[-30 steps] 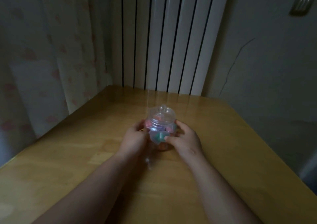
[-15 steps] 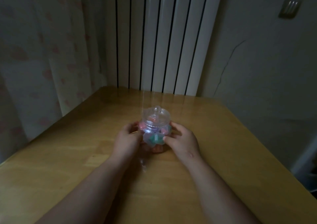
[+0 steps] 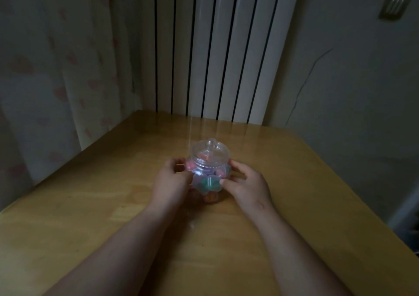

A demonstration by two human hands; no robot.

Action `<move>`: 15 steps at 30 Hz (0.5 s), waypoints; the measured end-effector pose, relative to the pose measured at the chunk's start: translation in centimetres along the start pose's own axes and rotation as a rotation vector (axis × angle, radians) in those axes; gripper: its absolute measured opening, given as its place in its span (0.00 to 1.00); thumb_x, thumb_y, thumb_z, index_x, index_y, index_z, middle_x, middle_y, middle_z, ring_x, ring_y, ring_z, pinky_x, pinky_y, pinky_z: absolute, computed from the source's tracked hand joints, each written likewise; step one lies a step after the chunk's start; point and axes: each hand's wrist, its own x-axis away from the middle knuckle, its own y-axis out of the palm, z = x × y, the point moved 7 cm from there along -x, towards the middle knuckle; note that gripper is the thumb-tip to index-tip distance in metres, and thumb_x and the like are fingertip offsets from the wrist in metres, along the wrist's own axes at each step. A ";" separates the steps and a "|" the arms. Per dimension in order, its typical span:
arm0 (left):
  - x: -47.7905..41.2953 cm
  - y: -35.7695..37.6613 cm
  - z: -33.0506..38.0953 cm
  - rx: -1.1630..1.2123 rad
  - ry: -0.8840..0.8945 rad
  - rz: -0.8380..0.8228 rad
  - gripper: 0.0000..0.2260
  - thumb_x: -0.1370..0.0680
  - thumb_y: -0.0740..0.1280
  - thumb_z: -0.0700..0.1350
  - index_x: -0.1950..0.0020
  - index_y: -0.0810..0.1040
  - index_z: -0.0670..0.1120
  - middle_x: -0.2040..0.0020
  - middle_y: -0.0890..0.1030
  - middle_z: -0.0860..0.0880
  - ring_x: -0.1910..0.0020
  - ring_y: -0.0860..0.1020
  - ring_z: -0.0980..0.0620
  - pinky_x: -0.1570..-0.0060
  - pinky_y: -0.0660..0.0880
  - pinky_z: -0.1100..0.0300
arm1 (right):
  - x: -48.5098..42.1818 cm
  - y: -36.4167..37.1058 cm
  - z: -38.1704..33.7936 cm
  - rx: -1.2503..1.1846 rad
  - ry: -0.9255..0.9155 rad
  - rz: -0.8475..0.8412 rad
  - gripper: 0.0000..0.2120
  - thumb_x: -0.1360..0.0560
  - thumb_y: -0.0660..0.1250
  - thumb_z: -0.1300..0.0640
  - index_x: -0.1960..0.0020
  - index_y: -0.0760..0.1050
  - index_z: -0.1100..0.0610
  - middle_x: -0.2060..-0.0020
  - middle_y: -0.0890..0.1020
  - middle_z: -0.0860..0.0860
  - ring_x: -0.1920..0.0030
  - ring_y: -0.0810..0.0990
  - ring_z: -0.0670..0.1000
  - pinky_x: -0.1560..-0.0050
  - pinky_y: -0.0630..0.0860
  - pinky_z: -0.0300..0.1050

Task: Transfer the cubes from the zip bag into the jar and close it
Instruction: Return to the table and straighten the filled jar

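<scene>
The left hand (image 3: 169,182) is curled round the left flank of the jar (image 3: 209,173), and the right hand (image 3: 246,185) is closed round its right flank, with the thumb laid across the front; the jar is thus gripped from both sides. The jar is kept upright between the palms, its base apparently set on the table (image 3: 90,205) beneath it, though the contact is hidden in shadow. Its clear knobbed lid (image 3: 210,151) is seated on the mouth, and the coloured cubes (image 3: 207,182) are seen packed inside through the wall. The two-sided hold is judged to serve as a steadying clasp, so that the rounded body is not tipped while the lid is settled or checked. No zip bag is visible anywhere around the jar. A white radiator (image 3: 215,46) is seen well behind the jar, and a patterned curtain (image 3: 56,68) far off to the jar's left. The transfer is judged complete, with only the lid's fit left to confirm.
</scene>
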 end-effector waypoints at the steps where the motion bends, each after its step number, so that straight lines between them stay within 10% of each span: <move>1: 0.0 0.0 0.0 -0.007 -0.002 0.000 0.18 0.25 0.66 0.36 0.37 0.75 0.49 0.42 0.80 0.47 0.54 0.84 0.46 0.63 0.82 0.54 | 0.0 0.0 0.0 -0.001 -0.001 0.002 0.29 0.29 0.74 0.63 0.30 0.73 0.54 0.47 0.83 0.50 0.48 0.82 0.47 0.53 0.76 0.35; 15: 1.3 0.3 0.2 -0.109 0.033 0.044 0.19 0.25 0.66 0.40 0.35 0.74 0.53 0.44 0.81 0.51 0.63 0.86 0.47 0.65 0.83 0.45 | -0.3 -0.2 -0.3 0.014 0.062 0.105 0.21 0.29 0.74 0.55 0.37 0.79 0.54 0.43 0.84 0.50 0.45 0.83 0.51 0.44 0.81 0.53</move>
